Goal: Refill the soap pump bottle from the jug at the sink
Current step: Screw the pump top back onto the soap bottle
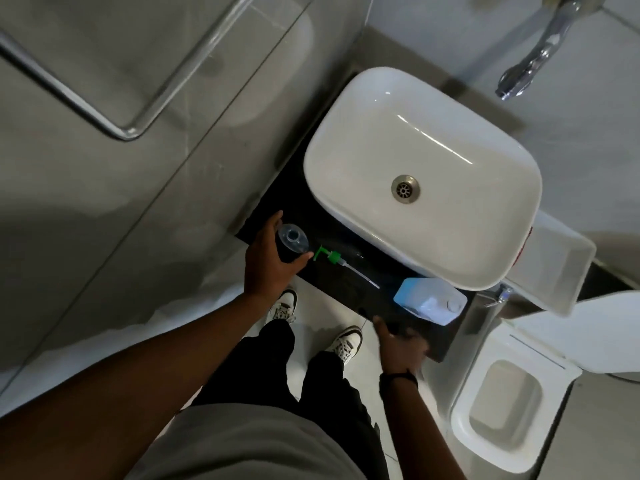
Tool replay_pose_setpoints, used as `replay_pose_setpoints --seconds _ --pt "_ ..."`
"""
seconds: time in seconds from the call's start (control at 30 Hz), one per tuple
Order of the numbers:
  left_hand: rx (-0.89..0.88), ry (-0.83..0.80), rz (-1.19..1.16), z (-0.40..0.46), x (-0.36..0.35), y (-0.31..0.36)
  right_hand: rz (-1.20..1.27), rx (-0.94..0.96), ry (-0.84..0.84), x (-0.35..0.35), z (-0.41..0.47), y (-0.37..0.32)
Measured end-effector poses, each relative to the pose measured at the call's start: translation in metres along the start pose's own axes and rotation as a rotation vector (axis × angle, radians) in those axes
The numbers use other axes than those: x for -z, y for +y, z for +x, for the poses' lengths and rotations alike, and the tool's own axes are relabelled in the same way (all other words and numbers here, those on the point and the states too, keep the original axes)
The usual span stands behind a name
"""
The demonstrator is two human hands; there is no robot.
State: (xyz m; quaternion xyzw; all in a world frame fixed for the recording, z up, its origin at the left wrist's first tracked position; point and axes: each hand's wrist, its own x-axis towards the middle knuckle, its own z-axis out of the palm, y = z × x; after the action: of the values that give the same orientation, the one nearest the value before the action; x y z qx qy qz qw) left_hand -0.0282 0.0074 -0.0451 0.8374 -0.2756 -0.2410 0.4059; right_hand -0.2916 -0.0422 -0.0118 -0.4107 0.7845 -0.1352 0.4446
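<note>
Left hand (268, 261) grips open bottle (292, 242), pump (332, 257) off. Right hand (398, 348) spread, empty, lower centre. Next: lift jug (429, 299), pour.

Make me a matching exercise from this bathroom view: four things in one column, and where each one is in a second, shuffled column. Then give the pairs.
Things:
1. bottle
2. pump
3. jug
4. right hand

Places:
A. lying loose on the dark counter, between bottle and jug
B. at the counter's near edge, empty, short of the jug
C. on the counter by the sink's near right corner
D. gripped in the left hand, neck open

Pairs: 1-D, 2-A, 3-C, 4-B
</note>
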Motion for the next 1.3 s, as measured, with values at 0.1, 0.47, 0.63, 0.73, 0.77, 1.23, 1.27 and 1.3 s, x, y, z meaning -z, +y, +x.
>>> replay_pose_setpoints --seconds 0.1,0.47,0.63,0.73,0.77,1.23,1.27,1.3 --pt "-0.043 0.019 0.004 -0.002 0.002 0.002 -0.260 0.304 -0.221 -0.027 -0.015 -0.039" --pt "-0.037 0.070 0.104 0.000 -0.002 0.004 -0.843 0.836 -0.398 -0.106 0.029 -0.119" --pt "-0.058 0.063 0.100 -0.002 0.001 0.007 -0.495 1.069 -0.256 -0.062 -0.017 -0.155" --pt "-0.048 0.063 0.123 -0.001 0.001 0.007 0.048 1.116 -0.315 -0.032 -0.069 -0.191" --pt "-0.047 0.065 0.131 -0.001 0.001 0.006 0.148 1.101 -0.356 -0.027 -0.082 -0.200" --pt "-0.007 0.087 0.143 -0.002 -0.011 -0.001 -0.323 1.195 -0.489 -0.087 -0.045 -0.168" --pt "-0.004 0.078 0.147 -0.002 -0.012 -0.002 -0.350 1.199 -0.484 -0.091 -0.043 -0.166" --pt "-0.001 0.068 0.153 0.000 -0.013 -0.003 -0.374 1.196 -0.485 -0.095 -0.042 -0.165"
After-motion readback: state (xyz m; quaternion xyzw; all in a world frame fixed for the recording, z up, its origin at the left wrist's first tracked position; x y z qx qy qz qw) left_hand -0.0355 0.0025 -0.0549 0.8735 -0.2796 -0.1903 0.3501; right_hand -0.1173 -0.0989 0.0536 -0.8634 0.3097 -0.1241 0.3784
